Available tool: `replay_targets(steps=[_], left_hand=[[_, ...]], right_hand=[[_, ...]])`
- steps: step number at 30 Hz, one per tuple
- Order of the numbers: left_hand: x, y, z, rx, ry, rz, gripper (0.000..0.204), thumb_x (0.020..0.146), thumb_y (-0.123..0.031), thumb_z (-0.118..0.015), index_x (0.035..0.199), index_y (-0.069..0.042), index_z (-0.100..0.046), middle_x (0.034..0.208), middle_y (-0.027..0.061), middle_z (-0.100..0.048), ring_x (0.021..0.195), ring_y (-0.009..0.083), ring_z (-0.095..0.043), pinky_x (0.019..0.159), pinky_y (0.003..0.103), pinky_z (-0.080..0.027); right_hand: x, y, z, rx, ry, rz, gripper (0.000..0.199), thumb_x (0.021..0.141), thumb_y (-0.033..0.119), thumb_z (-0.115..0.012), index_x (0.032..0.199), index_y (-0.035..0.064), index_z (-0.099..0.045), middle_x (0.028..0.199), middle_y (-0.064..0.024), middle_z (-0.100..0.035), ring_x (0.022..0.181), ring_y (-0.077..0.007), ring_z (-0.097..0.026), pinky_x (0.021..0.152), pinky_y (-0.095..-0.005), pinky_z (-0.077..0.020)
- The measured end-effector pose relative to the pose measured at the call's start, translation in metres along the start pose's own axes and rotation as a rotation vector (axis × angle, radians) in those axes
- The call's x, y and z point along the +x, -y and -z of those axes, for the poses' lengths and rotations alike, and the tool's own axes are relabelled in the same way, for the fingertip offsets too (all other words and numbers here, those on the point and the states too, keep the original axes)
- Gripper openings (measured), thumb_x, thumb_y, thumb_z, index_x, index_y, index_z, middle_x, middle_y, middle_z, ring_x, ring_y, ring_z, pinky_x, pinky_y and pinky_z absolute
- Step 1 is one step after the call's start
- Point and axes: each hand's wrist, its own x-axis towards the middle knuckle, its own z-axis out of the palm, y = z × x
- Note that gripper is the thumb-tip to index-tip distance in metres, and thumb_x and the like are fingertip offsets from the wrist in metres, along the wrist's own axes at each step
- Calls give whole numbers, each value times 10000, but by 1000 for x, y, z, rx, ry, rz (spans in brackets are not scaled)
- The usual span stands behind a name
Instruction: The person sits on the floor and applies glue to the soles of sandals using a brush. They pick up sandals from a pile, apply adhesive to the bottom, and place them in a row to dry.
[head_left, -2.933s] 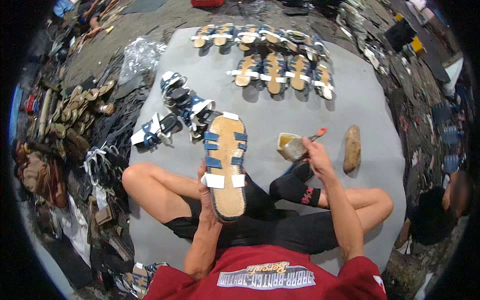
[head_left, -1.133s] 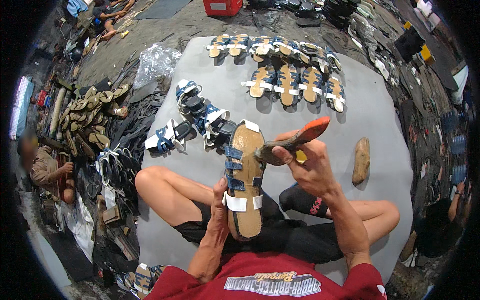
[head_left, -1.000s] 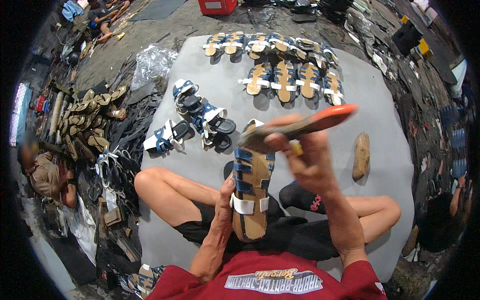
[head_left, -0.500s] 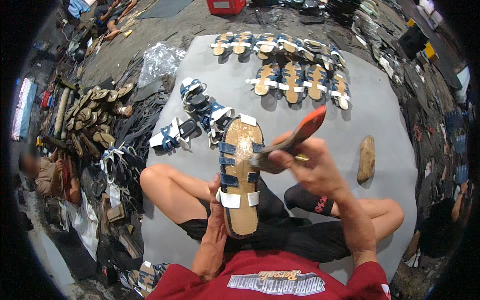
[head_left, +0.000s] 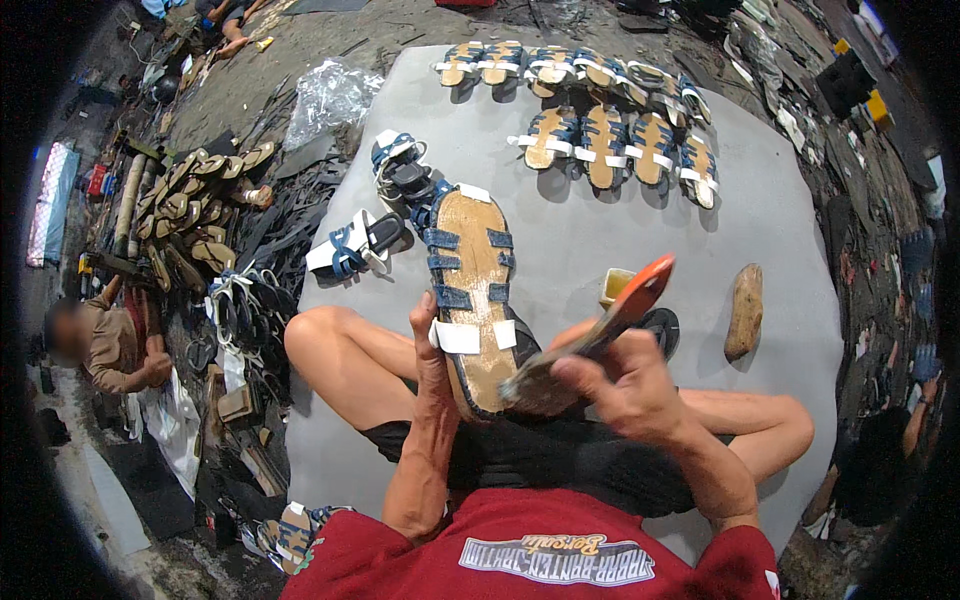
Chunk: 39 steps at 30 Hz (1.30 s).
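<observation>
Okay, surroundings first: finished sandals in two rows lie at the far end of the grey mat, well apart from the hands. A loose clump of blue-and-white strap uppers sits just left of the held piece, a clear plastic bag lies beyond the mat's left corner, and a heap of tan soles with dark scraps lies off the mat to the left. A small yellow glue pot and a black round lid stand just behind the brush; a wooden shoe last lies to the right, apart. Another person crouches at the left rim.

Room: the mat's middle and right side are bare between the rows and the knees; the left edge is crowded. The person's own bare legs cross under the work.

The left hand grips the sandal on its last at its left edge, thumb up along the side. It is held above the lap, sole side up, with blue straps folded over the tan insole and white tabs near the heel. Long axis runs near to far, toe away, heel toward the body, slightly tilted.

The right hand is closed round an orange-handled brush, bristle end touching the sandal's heel area, handle slanting up to the right.
</observation>
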Motion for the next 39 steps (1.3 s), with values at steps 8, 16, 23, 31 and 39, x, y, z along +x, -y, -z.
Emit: replay_targets(steps=[8, 16, 23, 31, 39], left_hand=[[-17, 22, -26, 202, -101, 33, 701, 1009, -649, -553, 1382, -57, -603, 1261, 94, -689, 1114, 201, -679, 948, 387, -574], [-4, 14, -7, 141, -142, 74, 623, 948, -547, -545, 1238, -7, -654, 1040, 128, -712, 867, 252, -701, 756, 366, -574], [-2, 6, -17, -2, -227, 76, 415, 981, -382, -509, 1061, -16, -687, 908, 70, -718, 774, 211, -691, 785, 357, -583], [2, 15, -9, 22, -139, 80, 563, 997, -442, -463, 1250, 32, -632, 1047, 134, -747, 878, 256, -733, 851, 379, -598], [1, 4, -23, 99, -116, 9, 598, 1017, -470, -481, 1315, 33, -605, 1140, 143, -718, 961, 235, -718, 887, 384, -590]], right_hand=[[45, 0, -13, -114, -65, 330, 247, 1055, 172, -695, 1222, -10, -692, 1127, -88, -739, 1070, -149, -684, 973, -314, -537], [35, 5, -2, 48, -176, 149, 277, 1080, 222, -666, 1234, -8, -661, 1073, -44, -734, 974, -93, -688, 869, -275, -577], [9, 10, -8, -211, 47, 186, 235, 1005, 184, -751, 1117, -20, -718, 990, -88, -749, 940, -165, -712, 856, -323, -559], [25, 5, -16, -168, -28, 100, 215, 1049, 184, -707, 1152, -5, -705, 1046, -40, -716, 991, -103, -652, 903, -292, -527], [8, 1, -13, -5, -131, 30, 193, 1033, 147, -718, 1149, -7, -712, 984, -46, -746, 894, -124, -686, 817, -303, -563]])
